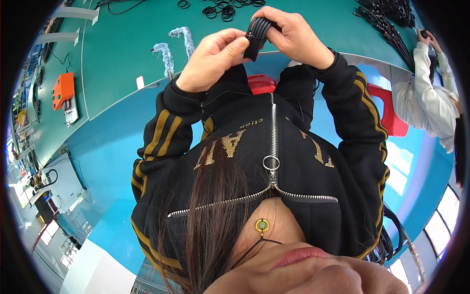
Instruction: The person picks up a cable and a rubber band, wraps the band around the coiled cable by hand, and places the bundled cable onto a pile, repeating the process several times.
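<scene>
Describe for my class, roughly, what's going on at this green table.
A person holds a coil of black cable by the near edge of the green table. The right hand grips its right side; the left hand has thumb and fingers at its left. Black rings lie beyond on the table, and a co-worker in white is off to the right.

A coiled black cable point(256, 38) is held between the left hand point(211, 58) and the right hand point(297, 38); beyond the cable, loose black rings point(226, 12) are scattered across the green counter point(127, 49).
</scene>
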A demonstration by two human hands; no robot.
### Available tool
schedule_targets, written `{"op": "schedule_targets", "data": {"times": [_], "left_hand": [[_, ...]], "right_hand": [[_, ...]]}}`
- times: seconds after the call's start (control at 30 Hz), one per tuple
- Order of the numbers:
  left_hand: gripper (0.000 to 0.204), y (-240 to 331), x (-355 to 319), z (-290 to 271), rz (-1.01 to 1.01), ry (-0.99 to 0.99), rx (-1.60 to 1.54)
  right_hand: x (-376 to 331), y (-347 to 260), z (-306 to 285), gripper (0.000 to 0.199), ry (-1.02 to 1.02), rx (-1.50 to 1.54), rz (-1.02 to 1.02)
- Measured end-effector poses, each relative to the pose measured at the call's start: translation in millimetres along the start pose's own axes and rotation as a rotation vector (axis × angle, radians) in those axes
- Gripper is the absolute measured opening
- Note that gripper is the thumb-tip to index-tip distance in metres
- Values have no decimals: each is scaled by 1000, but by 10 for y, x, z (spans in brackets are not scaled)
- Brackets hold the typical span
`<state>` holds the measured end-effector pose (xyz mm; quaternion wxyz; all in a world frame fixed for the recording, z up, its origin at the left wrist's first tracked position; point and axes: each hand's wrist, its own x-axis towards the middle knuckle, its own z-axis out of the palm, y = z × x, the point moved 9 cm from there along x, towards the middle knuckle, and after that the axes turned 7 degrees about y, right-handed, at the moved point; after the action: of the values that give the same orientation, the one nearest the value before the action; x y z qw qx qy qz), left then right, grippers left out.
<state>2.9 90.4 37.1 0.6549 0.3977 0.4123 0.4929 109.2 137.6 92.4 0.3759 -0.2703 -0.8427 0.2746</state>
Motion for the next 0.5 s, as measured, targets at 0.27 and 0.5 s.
{"op": "schedule_targets", "data": {"times": [0.27,0.5], "left_hand": [[22,-92,104,-33,-48,-107,-26],[19,-211,99,98,-31,-18,-282]], "right_hand": [[-42,102,14,16,-69,140,192],[-58,167,-10,15,53,141,267]]}}
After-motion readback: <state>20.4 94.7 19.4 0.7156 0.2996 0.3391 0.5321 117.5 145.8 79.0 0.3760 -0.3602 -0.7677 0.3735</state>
